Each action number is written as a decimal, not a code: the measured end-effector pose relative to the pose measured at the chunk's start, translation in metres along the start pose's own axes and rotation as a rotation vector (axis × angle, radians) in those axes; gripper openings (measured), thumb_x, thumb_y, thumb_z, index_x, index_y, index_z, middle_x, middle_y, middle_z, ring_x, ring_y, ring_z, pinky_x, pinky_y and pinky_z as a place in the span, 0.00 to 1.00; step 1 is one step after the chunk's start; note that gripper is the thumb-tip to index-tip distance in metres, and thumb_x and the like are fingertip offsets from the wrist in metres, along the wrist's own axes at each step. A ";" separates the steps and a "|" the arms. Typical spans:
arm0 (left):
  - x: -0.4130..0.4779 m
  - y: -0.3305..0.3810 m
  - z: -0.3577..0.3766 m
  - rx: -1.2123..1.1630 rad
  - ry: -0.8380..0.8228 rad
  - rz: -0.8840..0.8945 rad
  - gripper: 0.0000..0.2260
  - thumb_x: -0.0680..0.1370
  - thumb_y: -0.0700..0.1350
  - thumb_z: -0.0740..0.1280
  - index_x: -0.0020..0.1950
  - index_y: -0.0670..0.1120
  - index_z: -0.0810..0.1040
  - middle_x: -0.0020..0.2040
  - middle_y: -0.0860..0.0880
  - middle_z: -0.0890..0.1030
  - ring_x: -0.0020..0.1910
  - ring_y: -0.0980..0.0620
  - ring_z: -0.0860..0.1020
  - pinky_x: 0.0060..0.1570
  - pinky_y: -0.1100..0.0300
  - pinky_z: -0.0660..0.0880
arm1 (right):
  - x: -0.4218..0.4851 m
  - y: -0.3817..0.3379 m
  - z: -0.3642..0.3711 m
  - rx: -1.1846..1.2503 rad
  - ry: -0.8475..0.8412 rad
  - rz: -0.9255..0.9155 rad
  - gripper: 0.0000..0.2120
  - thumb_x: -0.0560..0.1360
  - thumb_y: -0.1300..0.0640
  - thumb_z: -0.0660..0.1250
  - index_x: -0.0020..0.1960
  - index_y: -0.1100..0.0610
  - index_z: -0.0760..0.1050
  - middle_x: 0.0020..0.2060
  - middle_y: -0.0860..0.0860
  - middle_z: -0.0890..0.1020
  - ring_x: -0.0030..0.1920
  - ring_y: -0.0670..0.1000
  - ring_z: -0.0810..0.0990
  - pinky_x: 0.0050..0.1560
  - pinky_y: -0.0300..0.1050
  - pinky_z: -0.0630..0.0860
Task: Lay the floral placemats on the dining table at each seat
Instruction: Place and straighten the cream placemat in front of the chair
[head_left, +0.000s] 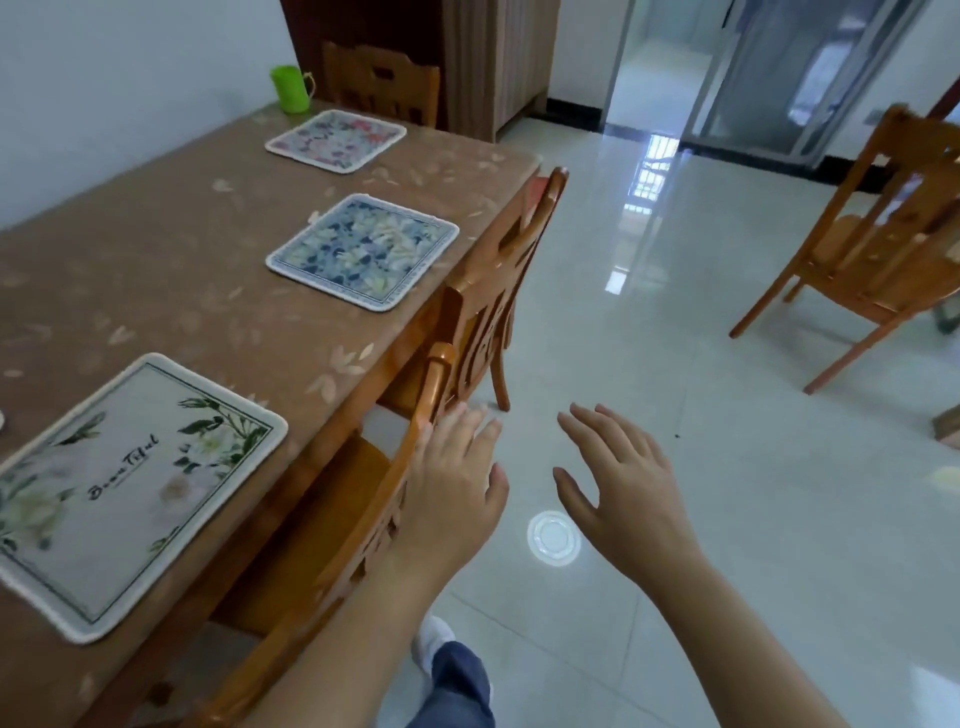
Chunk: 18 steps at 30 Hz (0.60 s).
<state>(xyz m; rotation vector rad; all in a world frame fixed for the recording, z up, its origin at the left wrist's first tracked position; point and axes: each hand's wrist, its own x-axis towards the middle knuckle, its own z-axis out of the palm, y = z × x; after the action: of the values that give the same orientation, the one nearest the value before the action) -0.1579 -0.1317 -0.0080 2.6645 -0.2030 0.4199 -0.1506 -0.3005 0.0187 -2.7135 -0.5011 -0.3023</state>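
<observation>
Three floral placemats lie flat on the dining table (171, 270), which wears a brown leaf-print cloth. The nearest, a white placemat with green leaves and lettering (124, 488), sits by the front edge. A blue-flowered placemat (363, 250) lies mid-table and a pink-flowered placemat (336, 139) at the far end. My left hand (457, 483) hovers with spread fingers beside the top rail of the nearest chair (410, 467), holding nothing. My right hand (623, 488) is open over the floor, also holding nothing.
A second chair (498, 291) is tucked at the table's side, a third (382, 83) at its far end, and a fourth (878, 234) stands apart on the glossy tile floor at right. A green cup (291, 88) stands at the far table corner. A doorway opens beyond.
</observation>
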 end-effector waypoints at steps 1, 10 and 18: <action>0.011 -0.009 -0.001 -0.012 0.022 -0.035 0.18 0.74 0.46 0.62 0.62 0.43 0.74 0.62 0.42 0.76 0.64 0.42 0.71 0.62 0.44 0.61 | 0.016 -0.004 0.004 -0.008 -0.018 -0.034 0.23 0.70 0.53 0.69 0.63 0.56 0.70 0.61 0.54 0.77 0.63 0.58 0.73 0.62 0.54 0.67; 0.051 -0.124 -0.025 0.027 0.132 -0.353 0.18 0.75 0.41 0.64 0.65 0.44 0.71 0.66 0.44 0.72 0.68 0.45 0.65 0.67 0.46 0.56 | 0.149 -0.066 0.060 0.040 -0.174 -0.318 0.22 0.73 0.52 0.66 0.65 0.54 0.68 0.64 0.53 0.74 0.67 0.57 0.68 0.65 0.61 0.67; 0.041 -0.175 -0.029 0.180 0.147 -0.604 0.19 0.73 0.40 0.67 0.63 0.42 0.72 0.64 0.43 0.74 0.66 0.43 0.68 0.64 0.48 0.58 | 0.217 -0.110 0.107 0.088 -0.305 -0.590 0.23 0.74 0.50 0.64 0.67 0.50 0.64 0.67 0.51 0.71 0.69 0.55 0.64 0.68 0.54 0.56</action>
<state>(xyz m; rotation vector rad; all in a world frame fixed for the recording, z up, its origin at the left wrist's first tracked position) -0.0903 0.0350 -0.0389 2.6751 0.6961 0.4409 0.0210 -0.0971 0.0141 -2.4762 -1.3684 -0.0059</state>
